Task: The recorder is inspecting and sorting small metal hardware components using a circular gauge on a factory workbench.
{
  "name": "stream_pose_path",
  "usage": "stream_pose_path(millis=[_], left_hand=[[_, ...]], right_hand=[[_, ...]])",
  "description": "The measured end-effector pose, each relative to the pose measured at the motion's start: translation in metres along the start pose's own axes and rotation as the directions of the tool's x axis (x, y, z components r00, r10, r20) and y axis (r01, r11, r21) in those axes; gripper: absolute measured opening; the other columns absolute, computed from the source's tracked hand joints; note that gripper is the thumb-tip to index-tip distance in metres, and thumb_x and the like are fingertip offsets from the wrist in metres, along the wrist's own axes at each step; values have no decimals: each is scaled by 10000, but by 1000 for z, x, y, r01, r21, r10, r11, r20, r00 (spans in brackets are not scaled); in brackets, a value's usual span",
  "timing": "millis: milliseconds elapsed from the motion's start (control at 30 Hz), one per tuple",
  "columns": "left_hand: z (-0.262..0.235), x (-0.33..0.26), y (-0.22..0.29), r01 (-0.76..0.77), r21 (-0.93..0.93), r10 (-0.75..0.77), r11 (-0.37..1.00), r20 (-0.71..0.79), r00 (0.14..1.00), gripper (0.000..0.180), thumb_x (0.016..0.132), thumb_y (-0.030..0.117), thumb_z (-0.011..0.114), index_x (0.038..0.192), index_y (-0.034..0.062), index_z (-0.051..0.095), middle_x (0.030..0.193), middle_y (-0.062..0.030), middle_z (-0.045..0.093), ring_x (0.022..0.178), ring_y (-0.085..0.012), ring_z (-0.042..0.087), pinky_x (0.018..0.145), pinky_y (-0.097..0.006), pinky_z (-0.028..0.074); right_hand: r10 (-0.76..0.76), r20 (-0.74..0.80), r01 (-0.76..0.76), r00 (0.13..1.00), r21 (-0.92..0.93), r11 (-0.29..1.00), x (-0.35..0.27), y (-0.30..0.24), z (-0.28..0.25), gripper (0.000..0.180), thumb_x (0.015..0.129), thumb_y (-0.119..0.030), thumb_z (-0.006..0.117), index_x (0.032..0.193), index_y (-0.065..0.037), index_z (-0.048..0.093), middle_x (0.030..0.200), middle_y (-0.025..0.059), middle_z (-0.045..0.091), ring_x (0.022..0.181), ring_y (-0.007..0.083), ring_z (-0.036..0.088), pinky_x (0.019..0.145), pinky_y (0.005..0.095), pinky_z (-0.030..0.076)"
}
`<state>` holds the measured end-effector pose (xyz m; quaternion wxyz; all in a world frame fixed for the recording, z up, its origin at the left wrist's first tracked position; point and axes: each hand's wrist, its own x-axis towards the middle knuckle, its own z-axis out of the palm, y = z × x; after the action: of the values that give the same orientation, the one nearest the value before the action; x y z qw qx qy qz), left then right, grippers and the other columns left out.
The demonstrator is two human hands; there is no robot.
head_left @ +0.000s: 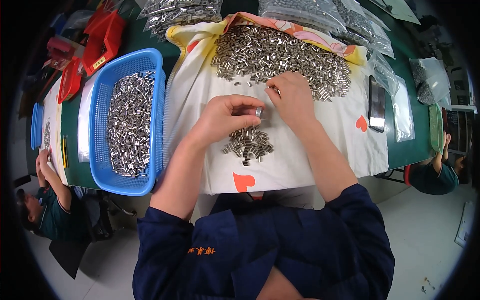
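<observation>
Fingers of left hand [227, 117] pinch a metal sleeve [259, 112]; right hand [291, 95] curls, its grasp hidden.

Dark navy work jacket, sleeves pushed above the elbows, small orange embroidered chest marking, bare forearms

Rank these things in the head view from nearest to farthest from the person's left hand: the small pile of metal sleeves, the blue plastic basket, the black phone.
1. Small pile of metal sleeves, just below the left hand.
2. Blue plastic basket, to its left.
3. Black phone, far right on the cloth.
</observation>
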<state>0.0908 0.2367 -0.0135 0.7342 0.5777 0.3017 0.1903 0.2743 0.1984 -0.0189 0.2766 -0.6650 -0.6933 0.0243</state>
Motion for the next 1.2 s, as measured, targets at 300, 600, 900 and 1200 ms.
stream_pose_path(millis=[300,600,900,1200], left_hand=[[-2,1,0,-13,-88,11,996,-20,1000,287,746,15,637,1029,17,590,847,6,595,749,-41,547,658,-178,454],[-7,4,-1,-86,-191,58,978,-150,987,317,760,-6,613,1070,-6,550,899,-32,606,786,-72,565,687,-190,464],[-6,4,-6,-54,-3,53,999,-174,983,295,756,7,625,1045,-20,573,852,-32,619,723,-51,555,614,-179,455],[-3,1,-2,-8,-83,1,997,-86,996,306,737,30,656,1034,-1,588,846,-31,622,724,-61,561,651,-189,462]], right_hand=[[41,66,-40,997,-20,999,-3,-3,-4,59,685,-134,633,737,-106,628,778,36,559,839,224,502,776,354,373],[86,247,-233,965,662,712,-1,-24,-24,98,708,-70,608,800,-39,622,807,72,604,713,192,574,629,272,451],[-95,53,75,994,296,952,-7,-26,-17,70,688,-41,631,754,-28,611,747,51,603,702,166,571,633,263,444],[102,396,-319,913,532,784,0,-16,-26,140,713,-71,638,851,-51,625,764,39,616,677,111,558,633,234,443]])
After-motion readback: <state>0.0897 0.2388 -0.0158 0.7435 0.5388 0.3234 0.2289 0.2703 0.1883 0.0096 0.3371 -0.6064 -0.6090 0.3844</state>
